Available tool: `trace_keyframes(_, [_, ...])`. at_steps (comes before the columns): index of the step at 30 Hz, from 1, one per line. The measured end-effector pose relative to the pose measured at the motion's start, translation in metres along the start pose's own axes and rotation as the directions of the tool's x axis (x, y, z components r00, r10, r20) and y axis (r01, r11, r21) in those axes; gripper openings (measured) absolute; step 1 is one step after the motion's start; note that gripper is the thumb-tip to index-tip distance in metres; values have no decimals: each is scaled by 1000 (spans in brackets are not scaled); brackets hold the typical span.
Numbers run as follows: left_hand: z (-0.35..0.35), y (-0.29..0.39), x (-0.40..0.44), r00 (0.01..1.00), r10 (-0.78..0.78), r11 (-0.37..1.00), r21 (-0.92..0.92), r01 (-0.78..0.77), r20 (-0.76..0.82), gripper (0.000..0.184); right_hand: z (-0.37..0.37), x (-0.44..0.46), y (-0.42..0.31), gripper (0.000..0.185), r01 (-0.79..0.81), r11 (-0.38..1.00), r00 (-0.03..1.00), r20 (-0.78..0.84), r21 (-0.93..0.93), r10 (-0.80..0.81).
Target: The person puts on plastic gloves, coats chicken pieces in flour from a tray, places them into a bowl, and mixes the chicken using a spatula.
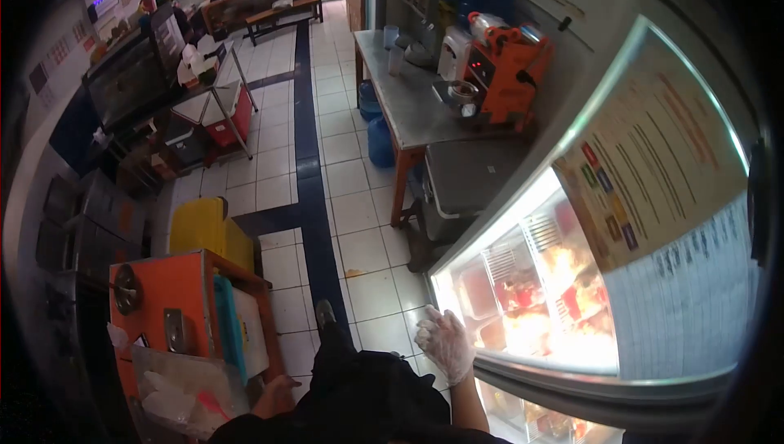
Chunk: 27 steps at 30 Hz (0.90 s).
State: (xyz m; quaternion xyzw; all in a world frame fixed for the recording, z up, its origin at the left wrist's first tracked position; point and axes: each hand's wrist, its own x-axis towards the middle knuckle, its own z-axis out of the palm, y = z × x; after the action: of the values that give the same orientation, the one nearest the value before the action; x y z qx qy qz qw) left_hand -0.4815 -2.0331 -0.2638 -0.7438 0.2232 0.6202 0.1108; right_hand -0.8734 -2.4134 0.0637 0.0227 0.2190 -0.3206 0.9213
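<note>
At 4 o'clock, our lit fridge (563,372) holds red-and-yellow packs (523,293), blurred by glare. Our gloved right hand (445,344), fingers bent, is beside it at 5; its grip we cannot tell. At 7, our left hand (276,396), grip unclear, nears a clear tub (175,359) containing something pink (211,403).

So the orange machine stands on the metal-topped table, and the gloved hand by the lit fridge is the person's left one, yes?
Not quite: the head camera's view shows that the gloved one is the right hand, while the left hand looks bare. The rest holds: it is by the lit fridge, and the orange machine stands on the metal-topped table.
</note>
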Motion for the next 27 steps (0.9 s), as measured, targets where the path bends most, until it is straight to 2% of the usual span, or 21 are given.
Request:
trace_keyframes(1, [-4,-7,8,1000,-5,998,-61,4,-14,64,10,27,3,39,12,971,999,35,-237,-3])
trace_keyframes(3, [-19,-21,28,998,6,988,-153,-14,-57,67,30,70,11,40,-20,922,995,85,-386,57])
trace_keyframes(6, [-62,-29,51,968,92,970,-199,-141,-234,71,67,154,27,40,-205,948,979,-33,-242,204])
trace_keyframes(7, [-79,-36,62,938,130,962,-187,-198,-322,72,87,183,39,39,-224,952,973,0,-207,229])
trace_keyframes(9, [-127,-29,63,836,165,916,-234,-327,-524,65,131,233,73,34,-126,974,973,168,-189,159])
trace_keyframes(10, [-166,-27,66,786,215,925,-138,-355,-579,62,142,261,87,33,-93,981,969,212,-172,129])
trace_keyframes(11, [-202,-22,57,784,203,906,-190,-377,-587,56,154,287,102,33,-145,969,955,228,-198,189])
trace_keyframes(12, [-240,-13,49,777,202,885,-230,-406,-597,51,164,312,113,32,-81,970,960,245,-228,138])
trace_keyframes(14, [-310,-2,46,601,298,821,-122,-558,-741,39,197,359,131,32,-30,965,958,269,-259,102])
trace_keyframes(16, [-383,24,36,643,278,769,-237,-594,-714,31,234,384,143,32,29,977,972,236,-211,22])
trace_keyframes(17, [-417,36,32,576,348,744,-155,-650,-740,32,251,392,149,34,140,954,980,175,-265,-95])
trace_keyframes(18, [-450,52,27,502,417,713,-70,-698,-757,33,235,420,132,38,206,781,971,220,-589,-91])
trace_keyframes(19, [-489,76,-10,544,439,731,-68,-679,-715,36,218,449,116,43,271,499,960,265,-823,-86])
trace_keyframes(20, [-526,97,-40,584,459,747,-66,-662,-670,39,228,463,114,45,348,115,937,340,-930,-85])
trace_keyframes(21, [-553,106,-25,581,452,747,-70,-661,-677,39,239,475,113,47,375,-288,907,413,-881,-84])
trace_keyframes(22, [-581,114,-6,519,510,717,6,-697,-686,42,248,488,115,47,381,63,923,375,-922,-89])
trace_keyframes(23, [-605,119,12,455,571,680,84,-729,-683,44,255,499,117,48,337,406,939,332,-849,-85])
trace_keyframes(24, [-631,123,19,456,580,675,85,-733,-675,44,259,508,117,48,257,698,955,287,-668,-77])
trace_keyframes(25, [-666,129,26,482,616,704,162,-691,-623,44,260,519,116,48,169,903,965,252,-394,-71])
trace_keyframes(26, [-699,137,32,507,651,720,247,-648,-565,44,260,533,114,49,78,995,972,229,-64,-61])
trace_keyframes(27, [-728,134,68,523,644,729,241,-641,-558,45,260,552,110,49,104,993,970,225,-56,-89])
